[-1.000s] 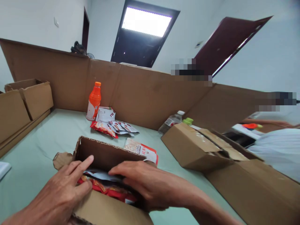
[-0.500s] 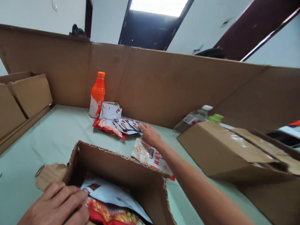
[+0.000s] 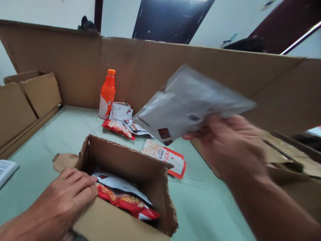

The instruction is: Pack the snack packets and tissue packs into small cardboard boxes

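Note:
My right hand (image 3: 230, 144) pinches a silvery-white packet (image 3: 180, 103) by its lower right part, lifted above the table right of the open cardboard box (image 3: 125, 154). Fingers of my left hand (image 3: 67, 190) are curled over the near left rim of that box, gripping it. Inside the box lie a white packet (image 3: 120, 182) and a red snack bag (image 3: 127, 202), one against the other. Behind the box, a white and red pouch (image 3: 173, 160) lies flat on the table, partly hidden by the box's edge.
At the back stand an orange drink bottle (image 3: 107, 95), a red snack bag (image 3: 117, 129) and several white packets (image 3: 121, 110). Cardboard boxes flank the table, one at left (image 3: 41, 93). A tall cardboard wall (image 3: 163, 67) closes the back. A white object (image 3: 7, 170) lies at the left edge.
My right hand has taken a white packet from the group at the back and brought it up and toward me. My left hand stays at the box's rim. The view has shifted slightly.

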`<state>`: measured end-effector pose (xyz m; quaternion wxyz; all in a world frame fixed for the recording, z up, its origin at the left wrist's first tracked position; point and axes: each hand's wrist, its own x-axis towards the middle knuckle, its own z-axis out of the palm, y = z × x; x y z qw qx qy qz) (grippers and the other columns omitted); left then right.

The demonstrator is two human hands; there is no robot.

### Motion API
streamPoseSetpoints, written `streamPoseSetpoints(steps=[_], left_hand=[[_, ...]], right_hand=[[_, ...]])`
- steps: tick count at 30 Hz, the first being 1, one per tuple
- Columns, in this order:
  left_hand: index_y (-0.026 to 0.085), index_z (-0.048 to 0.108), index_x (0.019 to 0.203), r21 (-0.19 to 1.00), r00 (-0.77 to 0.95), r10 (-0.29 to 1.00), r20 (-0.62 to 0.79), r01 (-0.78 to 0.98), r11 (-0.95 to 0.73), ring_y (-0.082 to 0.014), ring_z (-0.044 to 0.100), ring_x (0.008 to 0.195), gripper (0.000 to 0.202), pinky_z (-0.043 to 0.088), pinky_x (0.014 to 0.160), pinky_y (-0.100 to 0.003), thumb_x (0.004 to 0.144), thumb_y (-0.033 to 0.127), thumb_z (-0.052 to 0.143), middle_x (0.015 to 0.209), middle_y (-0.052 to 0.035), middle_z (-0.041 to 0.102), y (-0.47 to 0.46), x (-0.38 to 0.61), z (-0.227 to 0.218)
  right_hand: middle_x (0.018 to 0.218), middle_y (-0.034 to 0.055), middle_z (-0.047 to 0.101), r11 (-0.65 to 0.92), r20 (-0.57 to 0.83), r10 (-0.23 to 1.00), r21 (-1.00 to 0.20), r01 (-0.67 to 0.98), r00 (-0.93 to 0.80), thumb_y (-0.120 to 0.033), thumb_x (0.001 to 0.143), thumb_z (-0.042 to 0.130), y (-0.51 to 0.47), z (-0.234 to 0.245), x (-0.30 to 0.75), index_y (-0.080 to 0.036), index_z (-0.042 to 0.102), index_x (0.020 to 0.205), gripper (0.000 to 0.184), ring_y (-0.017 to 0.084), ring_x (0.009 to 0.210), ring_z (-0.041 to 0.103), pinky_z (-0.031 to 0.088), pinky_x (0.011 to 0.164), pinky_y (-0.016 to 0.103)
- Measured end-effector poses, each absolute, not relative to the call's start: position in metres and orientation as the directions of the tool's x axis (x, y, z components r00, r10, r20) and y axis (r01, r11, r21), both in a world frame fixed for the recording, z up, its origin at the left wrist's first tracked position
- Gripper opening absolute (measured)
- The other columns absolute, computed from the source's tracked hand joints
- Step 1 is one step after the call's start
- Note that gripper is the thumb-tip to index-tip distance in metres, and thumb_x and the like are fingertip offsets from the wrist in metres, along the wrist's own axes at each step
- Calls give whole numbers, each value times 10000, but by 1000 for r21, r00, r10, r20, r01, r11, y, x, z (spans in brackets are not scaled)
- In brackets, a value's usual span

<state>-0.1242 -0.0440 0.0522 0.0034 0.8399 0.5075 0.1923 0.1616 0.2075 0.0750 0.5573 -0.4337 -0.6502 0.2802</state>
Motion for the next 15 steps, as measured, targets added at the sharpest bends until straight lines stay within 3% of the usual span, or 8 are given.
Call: streamPoseSetpoints(steps=[2, 4, 6, 8, 10, 12, 15], left_hand=[[207, 589, 1193, 260, 384, 879, 282, 852, -455, -260, 641, 1069, 603, 462, 973, -394, 609, 59, 579, 1230, -51, 710, -44, -123, 54], [204, 596, 1176, 301, 364, 892, 267, 848, -436, -262, 625, 1085, 611, 461, 985, -401, 590, 32, 586, 1239, -52, 698, -43, -123, 54], [204, 596, 1169, 312, 373, 886, 276, 837, -450, -261, 620, 1092, 590, 464, 988, -401, 607, 25, 582, 1231, -56, 694, -42, -123, 53], [210, 599, 1157, 306, 390, 875, 287, 828, -470, -258, 628, 1077, 545, 477, 972, -400, 643, 29, 573, 1197, -59, 699, -42, -123, 52], [213, 603, 1147, 296, 397, 870, 294, 827, -477, -265, 633, 1060, 503, 489, 955, -408, 676, 41, 569, 1156, -67, 705, -43, -123, 50], [211, 606, 1145, 291, 389, 870, 303, 832, -473, -273, 633, 1051, 482, 493, 950, -422, 692, 48, 571, 1135, -74, 707, -44, -123, 49], [203, 610, 1143, 282, 386, 866, 318, 834, -475, -285, 631, 1047, 491, 493, 953, -442, 676, 55, 580, 1152, -86, 708, -44, -123, 45]], right_hand=[[740, -16, 644, 553, 556, 831, -827, 107, 0, -482, 857, 677, 162, 100, 164, -293, 634, 788, 207, 150, 535, 590, 580, 502, 308], [663, -23, 634, 632, 632, 773, -756, 168, -63, -404, 910, 657, 124, 117, 163, -322, 672, 738, 192, 158, 508, 587, 550, 473, 297], [603, -36, 635, 733, 716, 670, -597, 327, -195, -350, 948, 627, 97, 127, 160, -352, 680, 715, 238, 161, 478, 586, 495, 435, 289], [607, -47, 663, 833, 746, 535, -388, 394, -397, -290, 968, 591, 81, 131, 155, -379, 699, 807, 213, 161, 461, 592, 463, 429, 293], [687, -33, 714, 909, 698, 397, -208, 362, -596, -212, 976, 521, 74, 132, 147, -364, 699, 956, 235, 170, 500, 630, 471, 465, 300], [741, 9, 740, 929, 581, 334, -68, 365, -742, -143, 954, 455, 72, 130, 133, -293, 688, 989, 279, 187, 553, 664, 474, 501, 306], [722, 64, 731, 874, 278, 430, 109, 473, -859, -73, 857, 508, 73, 122, 101, -214, 668, 872, 215, 212, 566, 671, 398, 471, 310]])
